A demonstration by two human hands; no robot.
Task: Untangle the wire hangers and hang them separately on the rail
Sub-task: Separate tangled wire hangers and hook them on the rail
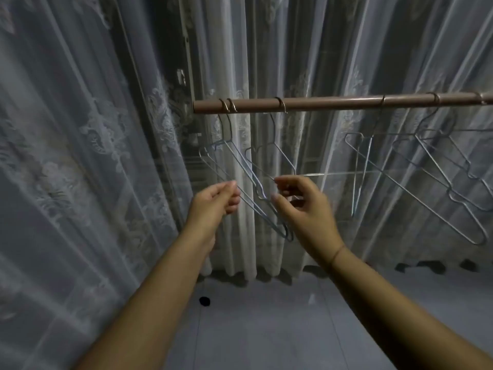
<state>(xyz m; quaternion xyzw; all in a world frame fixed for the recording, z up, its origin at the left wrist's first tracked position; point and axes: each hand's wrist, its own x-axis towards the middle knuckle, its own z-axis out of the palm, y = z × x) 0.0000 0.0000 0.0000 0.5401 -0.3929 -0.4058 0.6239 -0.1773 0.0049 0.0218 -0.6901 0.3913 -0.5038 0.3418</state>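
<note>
thin metal wire hangers (256, 180), sheer lace curtains (80, 156).

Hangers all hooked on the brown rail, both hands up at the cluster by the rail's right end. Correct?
Wrong end. The head view shows the left hand and right hand at the hangers near the left, free end of the rail. The rest holds: the hangers are hooked on the brown rail.

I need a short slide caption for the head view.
Left hand and right hand pinch tangled wire hangers hanging on the brown rail.
</note>
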